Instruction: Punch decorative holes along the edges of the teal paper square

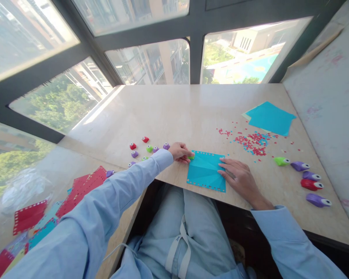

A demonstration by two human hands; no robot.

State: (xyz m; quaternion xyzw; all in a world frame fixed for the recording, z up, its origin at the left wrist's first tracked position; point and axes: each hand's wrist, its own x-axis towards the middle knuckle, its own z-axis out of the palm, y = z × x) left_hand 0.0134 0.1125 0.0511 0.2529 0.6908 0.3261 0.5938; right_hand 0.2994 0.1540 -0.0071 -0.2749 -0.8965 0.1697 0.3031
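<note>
A blue sheet of paper (206, 170) lies in front of me near the table's front edge, creased, with punched holes along its top, bottom and right edges. My left hand (180, 152) is closed around a small green craft punch (191, 157) at the sheet's upper left corner; the fingers hide most of the punch. On the sheet's right edge rests my right hand (240, 176), its fingers spread and flat, touching the paper. Just beyond my left wrist stand several small punches, among them a purple punch (166, 146) and a red punch (145, 139).
Red and blue paper bits (254, 143) are scattered right of the sheet. Behind them lies a stack of blue paper (272, 118). Several larger punches, including a red one (311, 184), line the right side. Punched red sheets (84, 190) and crumpled clear plastic (26, 190) lie at left.
</note>
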